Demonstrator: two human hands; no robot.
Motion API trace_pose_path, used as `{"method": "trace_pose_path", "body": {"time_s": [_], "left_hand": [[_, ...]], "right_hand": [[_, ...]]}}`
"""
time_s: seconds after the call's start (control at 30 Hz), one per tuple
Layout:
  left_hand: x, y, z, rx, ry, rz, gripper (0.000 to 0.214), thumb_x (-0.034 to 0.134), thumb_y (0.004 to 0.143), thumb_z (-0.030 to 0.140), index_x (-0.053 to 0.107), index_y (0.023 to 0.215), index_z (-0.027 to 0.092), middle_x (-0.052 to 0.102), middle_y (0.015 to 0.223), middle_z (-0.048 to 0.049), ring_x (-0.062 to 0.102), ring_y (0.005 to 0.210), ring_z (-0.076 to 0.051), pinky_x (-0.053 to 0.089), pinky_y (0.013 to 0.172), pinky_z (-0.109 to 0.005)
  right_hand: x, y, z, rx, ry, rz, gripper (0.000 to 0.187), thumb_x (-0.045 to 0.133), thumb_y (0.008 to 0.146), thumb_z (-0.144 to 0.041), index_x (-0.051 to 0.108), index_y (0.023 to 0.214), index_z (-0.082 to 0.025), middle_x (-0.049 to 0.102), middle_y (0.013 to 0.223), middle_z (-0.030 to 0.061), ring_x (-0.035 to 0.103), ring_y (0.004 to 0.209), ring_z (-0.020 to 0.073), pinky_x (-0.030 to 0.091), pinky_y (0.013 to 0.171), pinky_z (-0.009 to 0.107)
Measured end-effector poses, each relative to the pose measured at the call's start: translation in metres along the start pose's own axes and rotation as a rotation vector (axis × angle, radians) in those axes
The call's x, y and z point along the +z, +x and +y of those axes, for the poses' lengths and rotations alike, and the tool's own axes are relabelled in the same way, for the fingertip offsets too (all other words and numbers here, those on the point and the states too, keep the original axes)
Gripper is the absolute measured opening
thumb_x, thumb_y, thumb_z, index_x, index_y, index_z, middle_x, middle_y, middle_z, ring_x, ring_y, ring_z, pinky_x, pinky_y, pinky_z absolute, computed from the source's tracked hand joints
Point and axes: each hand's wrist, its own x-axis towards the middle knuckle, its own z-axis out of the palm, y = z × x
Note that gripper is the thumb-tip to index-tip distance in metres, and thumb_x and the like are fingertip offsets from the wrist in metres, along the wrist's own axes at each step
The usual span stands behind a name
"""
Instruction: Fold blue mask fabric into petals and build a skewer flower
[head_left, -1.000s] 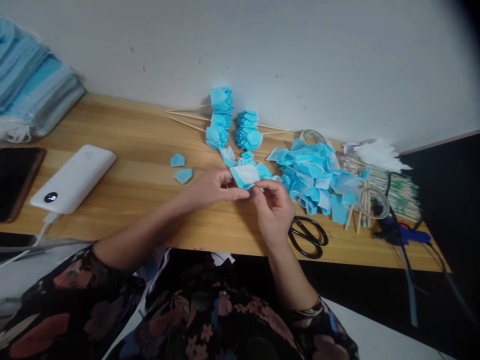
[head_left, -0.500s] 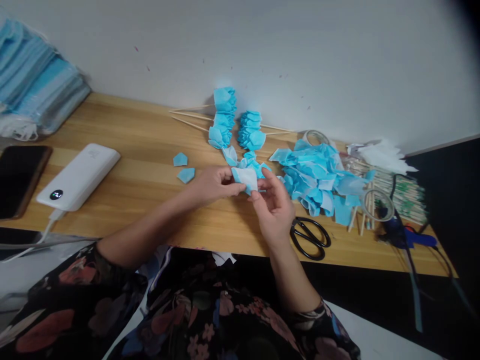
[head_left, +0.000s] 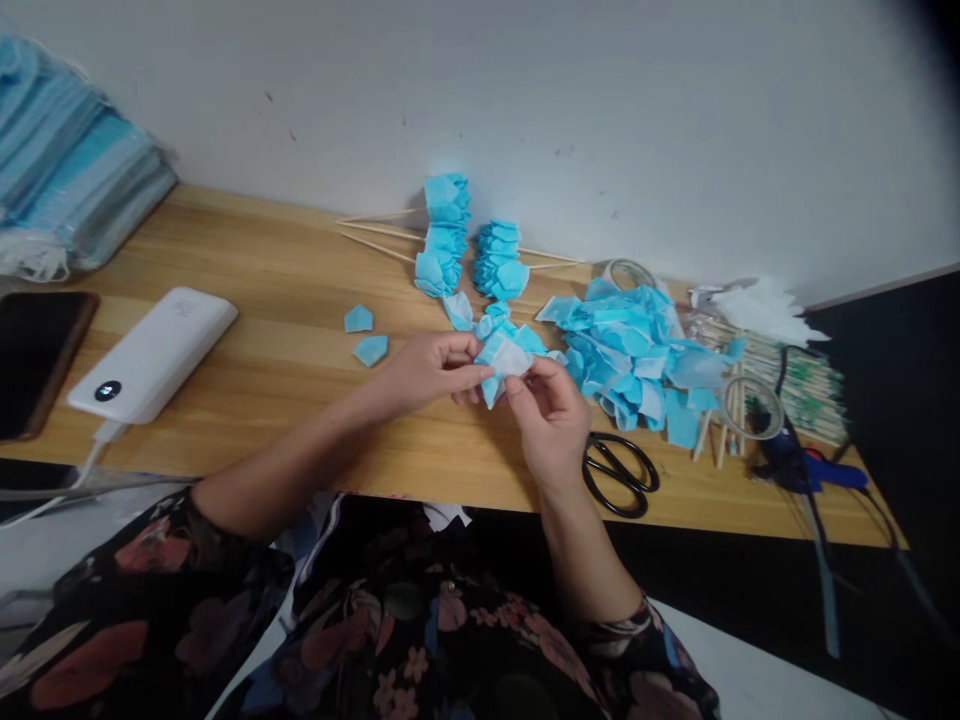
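Head camera: left hand [head_left: 426, 377] and right hand [head_left: 553, 422] pinch blue cloth [head_left: 513, 358], one corner pointing bodyward, long axis unclear, over wooden table [head_left: 281, 345], pale wall [head_left: 540, 90] behind.

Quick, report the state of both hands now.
Left hand: closed, pinching a blue-and-white piece by its left side.
Right hand: closed, thumb and fingers pinching the same piece's right side.

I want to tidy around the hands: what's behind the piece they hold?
Just beyond the piece, folded blue material shows on the table. The piece hides its near part, and whatever lies directly underneath can't be seen.
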Motion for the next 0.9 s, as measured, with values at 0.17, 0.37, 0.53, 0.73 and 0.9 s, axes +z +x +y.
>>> {"method": "trace_pose_path", "body": {"time_s": [0.17, 0.37, 0.53, 0.73, 0.9], "left_hand": [[-0.001, 0.000, -0.006, -0.060, 0.026, -0.063, 0.024, 0.076, 0.083, 0.038, 0.066, 0.085, 0.016, 0.071, 0.071, -0.0005, 0.065, 0.065, -0.009, 0.049, 0.063, -0.020], [-0.001, -0.001, -0.007, -0.107, 0.032, -0.129, 0.027, 0.076, 0.082, 0.039, 0.068, 0.094, 0.016, 0.069, 0.069, 0.0012, 0.063, 0.063, -0.010, 0.049, 0.064, -0.021], [-0.001, -0.002, -0.005, -0.100, 0.027, -0.140, 0.026, 0.075, 0.082, 0.035, 0.069, 0.097, 0.015, 0.070, 0.067, 0.0009, 0.063, 0.062, -0.009, 0.048, 0.063, -0.020], [-0.005, 0.002, -0.002, -0.113, -0.030, -0.084, 0.020, 0.079, 0.080, 0.030, 0.067, 0.087, 0.015, 0.071, 0.065, 0.0008, 0.065, 0.059, -0.009, 0.049, 0.059, -0.019], [-0.008, 0.004, -0.001, -0.089, -0.048, -0.010, 0.022, 0.082, 0.079, 0.030, 0.068, 0.086, 0.016, 0.073, 0.064, 0.0003, 0.066, 0.056, -0.010, 0.049, 0.056, -0.019]], "right_hand": [[0.000, 0.002, -0.007, -0.001, -0.005, 0.014, 0.018, 0.072, 0.092, -0.040, 0.072, 0.103, -0.026, 0.076, 0.095, 0.0025, 0.070, 0.083, 0.0188, 0.061, 0.074, 0.036], [0.002, 0.003, -0.007, 0.004, 0.026, 0.047, 0.014, 0.076, 0.090, -0.038, 0.074, 0.095, -0.026, 0.074, 0.084, -0.0006, 0.066, 0.073, 0.0160, 0.058, 0.066, 0.031], [0.000, 0.002, -0.004, 0.043, 0.015, 0.102, 0.013, 0.076, 0.090, -0.037, 0.075, 0.088, -0.024, 0.070, 0.075, -0.0024, 0.060, 0.064, 0.0131, 0.051, 0.059, 0.027], [-0.004, 0.010, 0.000, 0.032, 0.009, 0.150, 0.018, 0.071, 0.096, -0.041, 0.077, 0.095, -0.024, 0.069, 0.075, -0.0028, 0.060, 0.061, 0.0111, 0.052, 0.059, 0.027], [-0.009, 0.018, -0.004, 0.056, 0.085, 0.213, 0.026, 0.066, 0.099, -0.048, 0.077, 0.100, -0.024, 0.075, 0.090, 0.0014, 0.069, 0.076, 0.0142, 0.056, 0.061, 0.027]]}}
